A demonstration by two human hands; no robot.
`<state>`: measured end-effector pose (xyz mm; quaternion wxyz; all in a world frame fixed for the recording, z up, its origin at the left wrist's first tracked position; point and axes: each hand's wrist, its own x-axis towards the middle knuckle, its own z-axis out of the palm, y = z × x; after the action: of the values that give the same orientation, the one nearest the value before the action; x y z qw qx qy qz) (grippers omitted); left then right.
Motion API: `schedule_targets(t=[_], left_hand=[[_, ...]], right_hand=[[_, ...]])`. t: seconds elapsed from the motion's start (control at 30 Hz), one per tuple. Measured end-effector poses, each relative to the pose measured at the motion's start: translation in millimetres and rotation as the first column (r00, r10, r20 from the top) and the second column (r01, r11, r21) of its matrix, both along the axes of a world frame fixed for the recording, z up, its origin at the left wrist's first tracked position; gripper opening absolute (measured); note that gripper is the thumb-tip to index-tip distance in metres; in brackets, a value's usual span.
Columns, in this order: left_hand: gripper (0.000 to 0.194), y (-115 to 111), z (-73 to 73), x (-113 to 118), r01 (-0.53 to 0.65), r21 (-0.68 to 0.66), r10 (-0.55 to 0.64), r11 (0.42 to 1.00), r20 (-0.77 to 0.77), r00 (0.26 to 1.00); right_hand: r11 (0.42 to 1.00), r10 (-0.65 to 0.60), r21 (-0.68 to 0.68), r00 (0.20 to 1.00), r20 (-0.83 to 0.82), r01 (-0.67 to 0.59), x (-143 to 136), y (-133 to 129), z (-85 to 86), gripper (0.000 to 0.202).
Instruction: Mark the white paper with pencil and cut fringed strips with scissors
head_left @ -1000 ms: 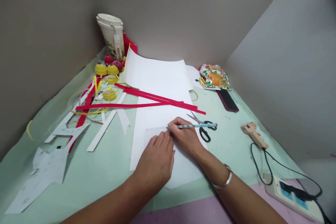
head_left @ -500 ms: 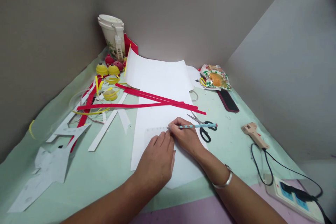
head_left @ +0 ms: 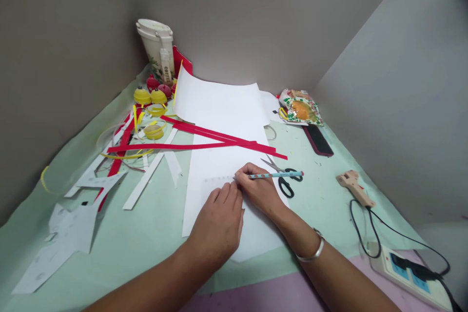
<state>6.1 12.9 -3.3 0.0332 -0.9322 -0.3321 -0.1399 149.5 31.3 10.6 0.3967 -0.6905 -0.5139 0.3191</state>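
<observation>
White paper (head_left: 193,204) lies on the table in front of me, with a row of faint marks near my fingertips. My right hand (head_left: 258,187) pinches a light blue pencil (head_left: 272,175), its tip against the paper at the end of those marks. Flat on the paper just to the left rests my left hand (head_left: 219,217), fingers stretched out and nearly touching the right hand. Black-handled scissors (head_left: 285,186) lie beside the right hand, partly under the pencil. Several red strips (head_left: 219,137) cross the paper beyond both hands.
To the left are white paper scraps (head_left: 73,229), yellow pieces (head_left: 153,131) and a white cup (head_left: 155,48). On the right lie a snack packet (head_left: 302,107), a phone (head_left: 317,140), a glue gun (head_left: 355,187) with a black cord and a power strip (head_left: 409,273).
</observation>
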Motion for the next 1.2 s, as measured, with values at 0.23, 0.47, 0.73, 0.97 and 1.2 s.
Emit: schedule_targets(t=[0.23, 0.47, 0.73, 0.97, 1.2], left_hand=[[0.044, 0.1, -0.1, -0.5, -0.002, -0.007, 0.002, 1.000, 0.003, 1.000], [0.043, -0.8, -1.1, 0.0, -0.001, 0.003, 0.001, 1.000, 0.006, 1.000], [0.044, -0.2, -1.9, -0.7, -0.009, 0.024, 0.008, 1.000, 0.014, 1.000], [0.043, 0.7, 0.0, 0.3, 0.003, 0.027, -0.004, 1.000, 0.018, 1.000], [0.042, -0.5, -0.9, -0.6, 0.003, 0.016, -0.004, 1.000, 0.010, 1.000]], right_hand=[[1.000, 0.009, -0.004, 1.000, -0.009, -0.009, -0.2, 0.1, -0.3, 0.013], [1.000, 0.007, -0.009, 1.000, -0.016, -0.007, 0.0, -0.3, -0.2, 0.013], [1.000, -0.006, 0.005, 1.000, -0.014, 0.006, -0.6, -0.2, 1.1, 0.013], [1.000, 0.001, -0.001, 1.000, -0.002, -0.001, -1.0, -0.1, -1.0, 0.013], [1.000, 0.001, 0.009, 1.000, 0.013, -0.001, -0.7, -0.3, -0.1, 0.013]])
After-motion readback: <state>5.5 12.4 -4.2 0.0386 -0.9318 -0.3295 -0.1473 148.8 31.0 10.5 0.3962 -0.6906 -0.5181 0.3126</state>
